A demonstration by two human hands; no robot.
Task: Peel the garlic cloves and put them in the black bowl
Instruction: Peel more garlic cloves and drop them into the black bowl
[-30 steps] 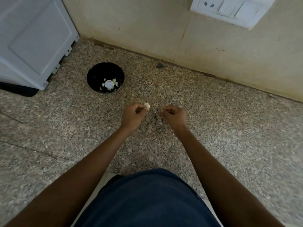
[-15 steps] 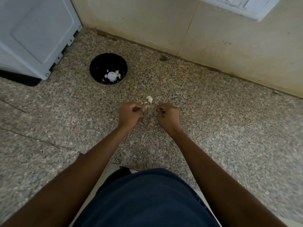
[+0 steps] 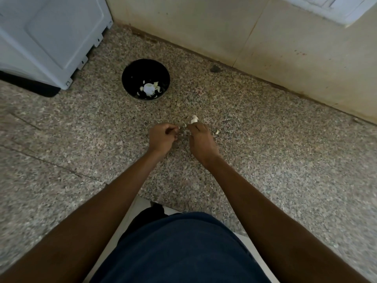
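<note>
Speckled granite worktop (image 3: 265, 160), left hand (image 3: 162, 137) and right hand (image 3: 201, 139) both pinching small garlic clove (image 3: 184, 125) between them, black bowl (image 3: 132, 78) well apart, peeled bits inside

Both curled hands, left hand (image 3: 162, 137) and right hand (image 3: 201, 139), pinch a garlic clove (image 3: 184, 125).

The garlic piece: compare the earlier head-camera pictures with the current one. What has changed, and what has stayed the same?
A second ago the left hand pinched the garlic piece; now it lies on the counter, let go, just beyond the right hand. Both hands have closed together, fingertips meeting over a small white scrap. The black bowl and its contents are unchanged.
</note>
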